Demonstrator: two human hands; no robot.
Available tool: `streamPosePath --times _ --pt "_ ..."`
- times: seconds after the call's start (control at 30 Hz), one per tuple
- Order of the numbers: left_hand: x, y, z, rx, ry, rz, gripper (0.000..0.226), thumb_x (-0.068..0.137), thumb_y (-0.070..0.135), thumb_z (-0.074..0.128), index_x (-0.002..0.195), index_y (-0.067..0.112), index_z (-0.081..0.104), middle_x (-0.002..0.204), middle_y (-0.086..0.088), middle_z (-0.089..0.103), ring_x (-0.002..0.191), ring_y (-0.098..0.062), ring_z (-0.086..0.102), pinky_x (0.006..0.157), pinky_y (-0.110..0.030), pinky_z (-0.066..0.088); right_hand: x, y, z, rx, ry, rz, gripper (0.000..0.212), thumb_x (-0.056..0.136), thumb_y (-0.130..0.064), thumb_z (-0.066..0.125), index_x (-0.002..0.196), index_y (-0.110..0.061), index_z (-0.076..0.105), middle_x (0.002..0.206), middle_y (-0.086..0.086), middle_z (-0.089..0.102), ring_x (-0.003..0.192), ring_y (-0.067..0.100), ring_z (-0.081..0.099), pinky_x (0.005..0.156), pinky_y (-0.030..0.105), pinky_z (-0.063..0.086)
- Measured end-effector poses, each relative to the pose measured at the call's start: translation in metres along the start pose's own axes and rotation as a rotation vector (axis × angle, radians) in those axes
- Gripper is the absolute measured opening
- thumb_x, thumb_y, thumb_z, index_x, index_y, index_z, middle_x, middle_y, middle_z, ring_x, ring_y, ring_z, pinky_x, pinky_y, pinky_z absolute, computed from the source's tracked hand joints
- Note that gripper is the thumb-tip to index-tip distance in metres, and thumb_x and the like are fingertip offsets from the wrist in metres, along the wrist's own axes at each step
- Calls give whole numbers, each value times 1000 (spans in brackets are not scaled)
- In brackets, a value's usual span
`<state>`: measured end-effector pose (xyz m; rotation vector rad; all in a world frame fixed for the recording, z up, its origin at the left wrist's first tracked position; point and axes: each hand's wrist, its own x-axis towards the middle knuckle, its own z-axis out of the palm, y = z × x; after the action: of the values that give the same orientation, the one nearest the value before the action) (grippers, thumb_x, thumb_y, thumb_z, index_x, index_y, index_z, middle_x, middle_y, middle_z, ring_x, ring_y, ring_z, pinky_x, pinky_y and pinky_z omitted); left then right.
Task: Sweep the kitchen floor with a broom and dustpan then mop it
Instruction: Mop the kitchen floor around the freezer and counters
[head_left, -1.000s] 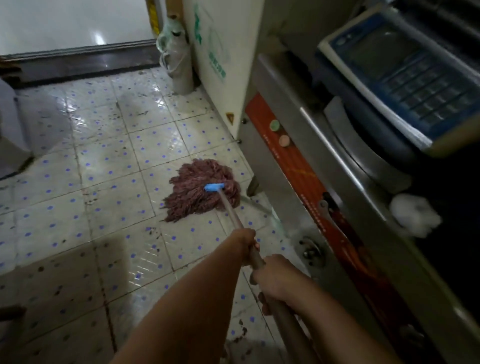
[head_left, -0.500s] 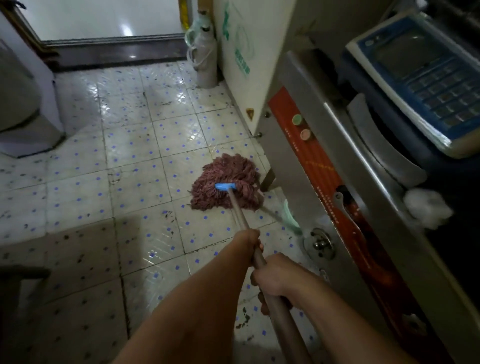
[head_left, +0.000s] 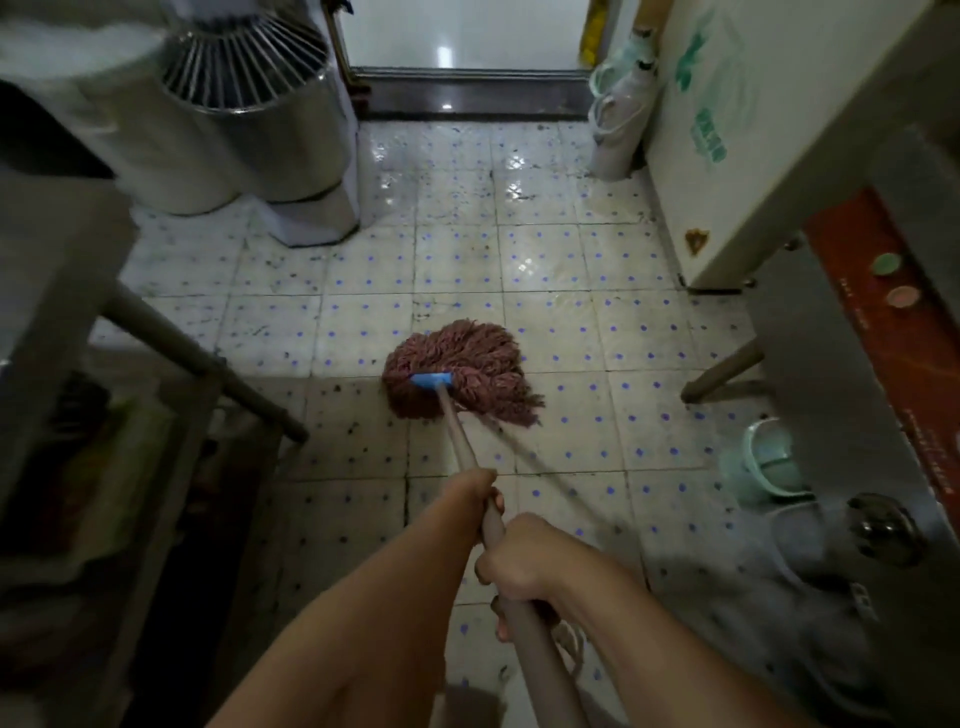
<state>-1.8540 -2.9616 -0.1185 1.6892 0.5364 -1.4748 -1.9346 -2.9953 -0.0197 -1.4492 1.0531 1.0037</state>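
While both hands are wrapped around the mop handle (head_left: 470, 457), the mop head (head_left: 460, 371) sits flat on the tiled floor (head_left: 571, 322) pretty much in the middle of the kitchen, its reddish-brown strands fanned out and a blue clamp (head_left: 431, 380) holding them to the pole. Left hand (head_left: 475, 491) is the forward one, fingers curled tight round the pole, and the right hand (head_left: 519, 564) grips it just behind, closer to the body, so it's a full two-handed hold with only a small gap between the fists. Floor is white tile with little blue dots, looks wet and shiny up near the doorway (head_left: 462, 36), and has dark specks and grime scattered all over, especially on the tiles nearer the person. Over on the far left there's a big round metal machine (head_left: 249, 130) with a wire guard on top, and a metal table leg (head_left: 197, 358) slants across the left side. On the right there's a white cabinet (head_left: 727, 156) with green print, a steel unit with a red panel (head_left: 893, 338) carrying two round buttons, and a pale green dustpan (head_left: 769, 462) lying on the floor by it, well apart from the mop head. A couple of whitish jugs (head_left: 618, 130) stand in the far right corner by the doorway.
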Motion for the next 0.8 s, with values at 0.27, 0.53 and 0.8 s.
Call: streamPosePath --times 0.27,0.53,0.8 --pt "-9 -36 -114 -222 162 11 42 101 19 37 61 8 38 22 1 32 22 -12 35 36 -18 28 1 -55 95 -260 -52 -75 33 91 -9 44 124 -7 46 83 11 54 80 30 62 60 33 55" --pt "3 -2 -123 -146 153 18 36 101 11 32 66 5 37 39 -4 37 26 -10 35 26 -9 25 -11 -86 75 -279 10 -100 51 91 -7 48 140 -10 33 113 15 58 75 27 67 52 26 54" --pt "42 98 -66 -98 115 81 43 101 17 38 61 4 39 23 -2 36 16 -9 32 35 -15 31 22 -116 -20 -282 171 -156 45 92 -13 51 136 -10 42 127 14 55 110 29 61 91 36 52"
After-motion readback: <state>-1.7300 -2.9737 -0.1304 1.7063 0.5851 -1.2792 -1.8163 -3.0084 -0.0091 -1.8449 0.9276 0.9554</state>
